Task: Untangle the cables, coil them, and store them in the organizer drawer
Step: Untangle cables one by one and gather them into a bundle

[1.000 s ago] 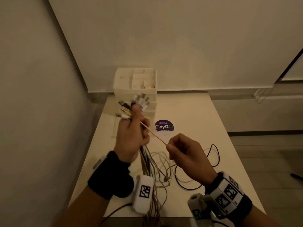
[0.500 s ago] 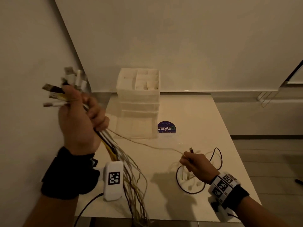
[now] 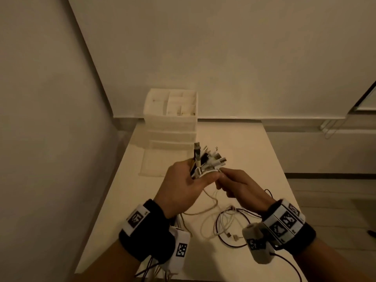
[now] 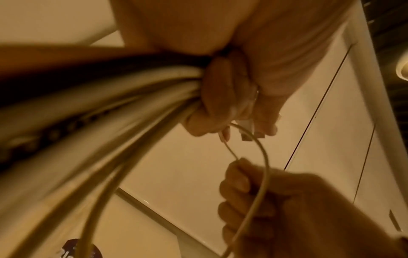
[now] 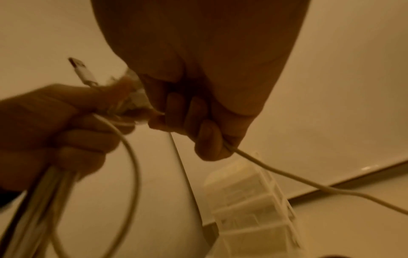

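White and black cables (image 3: 198, 169), bunched, sit in the left hand (image 3: 179, 188) above the worktop (image 3: 244, 151); plug ends fan out past the knuckles toward the organizer (image 3: 171, 119). L fingers (image 4: 212, 97) are curled tight round the bundle, w/ the strands trailing back under the wrist and off the near edge. Right hand (image 3: 242, 188) is just beside the left, nearly touching it. R fingers (image 5: 205, 132) are curled round one thin white cable (image 5: 287, 176), which loops from the bundle's plug end through the fist and runs out past the little finger.

More loose cables (image 3: 227, 226), white and black, lie tangled on the worktop below both hands, near the front edge, w/ small connectors at their ends.

Organizer is white plastic, at the back left of the worktop against the wall: open compartments on top, drawers stacked below. Lowest drawer (image 3: 164, 161) is pulled out toward the hands; can't tell what's in it. Wrist view shows a dark round sticker (image 4: 79, 249) on the worktop, lettering blurred. Both wrists wear black bands w/ square-patterned tags.
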A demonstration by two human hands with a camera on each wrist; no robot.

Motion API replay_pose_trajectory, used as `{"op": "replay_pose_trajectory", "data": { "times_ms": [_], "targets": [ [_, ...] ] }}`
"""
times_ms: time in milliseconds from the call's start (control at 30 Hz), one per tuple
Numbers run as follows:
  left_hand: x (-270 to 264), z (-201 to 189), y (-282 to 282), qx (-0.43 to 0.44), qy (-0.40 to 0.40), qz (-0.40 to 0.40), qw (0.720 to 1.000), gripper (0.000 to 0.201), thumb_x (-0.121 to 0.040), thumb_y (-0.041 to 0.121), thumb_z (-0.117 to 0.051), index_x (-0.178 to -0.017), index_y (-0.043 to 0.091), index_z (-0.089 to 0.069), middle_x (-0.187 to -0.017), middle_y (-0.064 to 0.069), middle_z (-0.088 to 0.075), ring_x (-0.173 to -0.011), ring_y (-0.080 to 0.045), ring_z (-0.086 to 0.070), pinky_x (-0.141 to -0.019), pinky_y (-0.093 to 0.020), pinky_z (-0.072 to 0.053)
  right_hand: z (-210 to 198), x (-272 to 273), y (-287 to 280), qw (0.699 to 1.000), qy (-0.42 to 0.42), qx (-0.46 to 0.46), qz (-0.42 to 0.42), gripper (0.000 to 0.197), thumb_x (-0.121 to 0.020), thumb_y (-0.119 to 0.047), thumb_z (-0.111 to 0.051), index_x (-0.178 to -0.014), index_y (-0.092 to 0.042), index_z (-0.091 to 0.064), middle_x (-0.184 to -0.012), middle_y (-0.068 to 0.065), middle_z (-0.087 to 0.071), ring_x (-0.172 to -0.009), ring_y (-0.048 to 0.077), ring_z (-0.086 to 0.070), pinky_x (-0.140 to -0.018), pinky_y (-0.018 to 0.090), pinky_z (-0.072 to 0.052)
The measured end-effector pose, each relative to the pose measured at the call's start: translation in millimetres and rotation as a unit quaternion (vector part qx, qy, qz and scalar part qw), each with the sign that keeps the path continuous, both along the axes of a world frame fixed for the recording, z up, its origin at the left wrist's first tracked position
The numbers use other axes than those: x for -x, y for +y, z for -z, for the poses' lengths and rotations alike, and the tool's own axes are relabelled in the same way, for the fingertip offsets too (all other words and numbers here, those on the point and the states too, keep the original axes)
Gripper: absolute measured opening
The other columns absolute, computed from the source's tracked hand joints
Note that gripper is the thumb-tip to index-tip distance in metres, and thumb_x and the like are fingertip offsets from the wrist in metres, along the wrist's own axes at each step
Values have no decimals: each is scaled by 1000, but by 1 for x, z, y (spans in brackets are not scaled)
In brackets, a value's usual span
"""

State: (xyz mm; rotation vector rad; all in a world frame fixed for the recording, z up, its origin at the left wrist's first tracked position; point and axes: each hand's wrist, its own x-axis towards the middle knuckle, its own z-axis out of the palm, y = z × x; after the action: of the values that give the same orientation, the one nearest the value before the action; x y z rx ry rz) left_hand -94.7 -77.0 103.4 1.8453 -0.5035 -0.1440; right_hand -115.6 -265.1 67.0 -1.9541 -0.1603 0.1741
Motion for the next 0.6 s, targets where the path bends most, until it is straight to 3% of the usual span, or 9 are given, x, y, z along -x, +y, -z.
{"op": "replay_pose_trajectory", "data": {
  "times_ms": [67, 133, 233, 300, 367, 467, 533, 600],
  "targets": [
    [-7, 6, -3, -26, -21, -48, 998, 17, -85, 37, -69, -99, 27, -72, -92, 12, -75, -89, -6, -69, -83, -41, -54, -12, 0, 0, 999, -22, 25, -1, 36, -102, -26, -41, -69, -22, -54, -65, -6, -44, -60, 8, -38, -61, 28, -33],
    [-12, 7, -6, -45, -53, -70, 995, 9, -86, 32, -70, -95, 30, -70, -88, 14, -74, -84, -4, -68, -78, -36, -54, -22, 1, -2, 1000, -19, 13, -13, 36, -102, -25, -41, -68, -23, -54, -60, -13, -43, -58, 6, -37, -58, 24, -34],
    [-12, 4, -7, -58, -119, -81, 988, 16, -85, 27, -72, -87, 40, -65, -84, 22, -69, -79, 4, -65, -71, -16, -50, -25, 2, -4, 999, -7, -30, -34, 34, -99, -29, -41, -71, -19, -57, -58, -14, -43, -57, 5, -36, -56, 21, -33],
    [-13, -1, -5, -18, -129, -121, 984, 25, -84, 20, -73, -82, 42, -62, -79, 31, -65, -75, 14, -62, -67, -5, -44, -17, 0, -8, 998, -16, -51, -33, 35, -99, -30, -40, -73, -15, -58, -61, -11, -42, -57, 7, -35, -56, 20, -33],
    [-20, -9, 1, 58, -103, -167, 979, 20, -85, 19, -72, -77, 36, -64, -67, 32, -64, -67, 14, -61, -65, -9, -45, -3, -2, -14, 998, -28, -54, -15, 36, -97, -33, -41, -73, -13, -59, -63, -4, -41, -58, 9, -36, -57, 19, -33],
    [-41, -18, 26, 135, -87, -259, 952, 28, -83, 35, -73, -59, 27, -62, -48, 18, -56, -42, 0, -46, -54, -30, -39, 25, -6, -26, 998, -47, -9, 27, 37, -98, -29, -43, -71, -7, -57, -62, -3, -43, -57, 8, -37, -56, 17, -33],
    [-53, -22, 44, 187, -75, -299, 933, 39, -77, 46, -73, -55, 18, -56, -41, 11, -46, -35, -8, -34, -49, -30, -32, 46, -6, -35, 996, -42, 5, 77, 35, -100, -19, -46, -70, -6, -56, -59, -7, -43, -56, 9, -38, -56, 20, -34],
    [-57, -25, 54, 211, -76, -307, 925, 42, -81, 43, -73, -60, 12, -52, -40, 13, -42, -33, -9, -29, -46, -24, -30, 60, -7, -41, 992, -21, 0, 128, 36, -100, -15, -47, -65, -9, -55, -56, -4, -42, -55, 14, -37, -55, 26, -34]
  ]
}}
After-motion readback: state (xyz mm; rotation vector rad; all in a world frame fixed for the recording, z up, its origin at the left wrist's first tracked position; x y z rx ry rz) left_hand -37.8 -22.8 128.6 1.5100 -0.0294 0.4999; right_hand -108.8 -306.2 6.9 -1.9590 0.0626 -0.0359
